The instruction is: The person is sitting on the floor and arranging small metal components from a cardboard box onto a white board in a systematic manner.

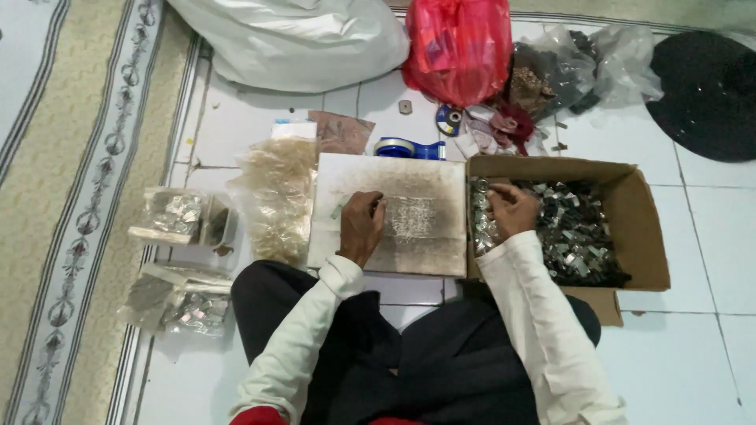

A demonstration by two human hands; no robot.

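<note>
I sit on a tiled floor with a stained white board (433, 185) in front of me. My left hand (361, 224) rests on the board, fingers curled beside a patch of tiny silvery pieces (409, 216); whether it pinches one is too small to tell. My right hand (510, 208) reaches into the left side of an open cardboard box (634, 212), fingers closed among a heap of small shiny metal parts (575, 232).
A pile of clear small bags (276, 197) lies left of the board, filled packets (177, 216) further left, more packets (181, 299) near my knee. A blue tape dispenser (408, 147), a red plastic bag (461, 47), a white sack (299, 35) and a dark round object (709, 90) lie beyond. A carpet (71, 197) borders the left.
</note>
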